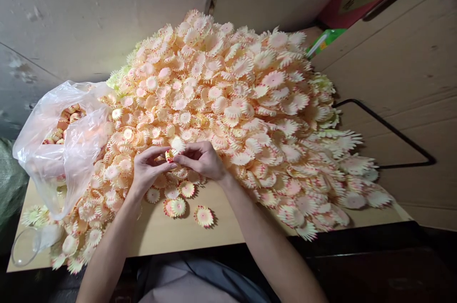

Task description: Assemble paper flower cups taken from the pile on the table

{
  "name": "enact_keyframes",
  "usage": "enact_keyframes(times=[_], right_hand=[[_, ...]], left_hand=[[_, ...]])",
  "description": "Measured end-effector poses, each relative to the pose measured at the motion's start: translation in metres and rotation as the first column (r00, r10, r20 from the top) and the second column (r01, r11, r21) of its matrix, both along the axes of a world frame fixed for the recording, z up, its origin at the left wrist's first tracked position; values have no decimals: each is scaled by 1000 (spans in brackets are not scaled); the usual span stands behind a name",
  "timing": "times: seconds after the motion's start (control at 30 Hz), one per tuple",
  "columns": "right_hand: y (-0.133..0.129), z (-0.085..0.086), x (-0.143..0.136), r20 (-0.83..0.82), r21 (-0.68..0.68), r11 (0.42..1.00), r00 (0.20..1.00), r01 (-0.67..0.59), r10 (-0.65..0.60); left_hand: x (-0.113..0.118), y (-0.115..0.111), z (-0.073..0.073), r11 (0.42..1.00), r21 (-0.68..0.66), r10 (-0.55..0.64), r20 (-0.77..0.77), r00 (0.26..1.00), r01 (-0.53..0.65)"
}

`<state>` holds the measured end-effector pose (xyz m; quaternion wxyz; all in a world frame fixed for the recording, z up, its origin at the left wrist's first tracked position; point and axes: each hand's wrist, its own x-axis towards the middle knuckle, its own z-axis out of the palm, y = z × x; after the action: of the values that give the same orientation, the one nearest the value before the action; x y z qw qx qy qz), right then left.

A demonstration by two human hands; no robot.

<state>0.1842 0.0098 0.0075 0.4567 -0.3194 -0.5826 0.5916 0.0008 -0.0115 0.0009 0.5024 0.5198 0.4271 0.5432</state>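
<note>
My left hand pinches a small yellow roll with red edges between thumb and fingertips. Right beside it, my right hand is closed, its thumb reaching the roll. At its fingertips a pale fringed flower disc stands up; the fingers partly hide how it is held. Behind both hands rises a big heap of pale pink and cream flower discs with toothed edges. Below my hands, a few loose discs with red-tipped edges lie on the wooden tabletop.
To the left, a translucent plastic bag contains several rolls. A clear round lid or cup lies at the table's left front corner. On the right are a bent black metal bar and a cardboard sheet. A wall stands behind the heap.
</note>
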Motion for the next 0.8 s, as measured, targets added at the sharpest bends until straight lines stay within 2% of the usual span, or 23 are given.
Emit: enact_keyframes(times=[0.1,0.17,0.33,0.4,0.47,0.63,0.8], right_hand=[[1,-3,0,44,93,986,989,135,-140],[1,-6,-2,75,217,948,964,234,-255],[0,-11,-12,133,569,752,865,333,-484],[-1,-10,-14,112,629,682,824,373,-555],[-2,-10,-15,115,663,636,785,395,-608],[-1,-12,-13,199,665,635,726,393,-658],[-4,-14,-19,171,639,621,703,455,-691]], left_hand=[[1,0,0,1000,8,-5,6,1000,5],[1,1,1,1000,24,-17,-1,1000,17],[0,2,2,994,100,34,-26,999,-31],[1,2,1,989,140,51,-24,998,-47],[2,0,1,983,175,55,-27,998,-50],[5,-1,3,969,236,87,-78,993,-67],[6,-1,3,934,341,158,-128,979,-106]])
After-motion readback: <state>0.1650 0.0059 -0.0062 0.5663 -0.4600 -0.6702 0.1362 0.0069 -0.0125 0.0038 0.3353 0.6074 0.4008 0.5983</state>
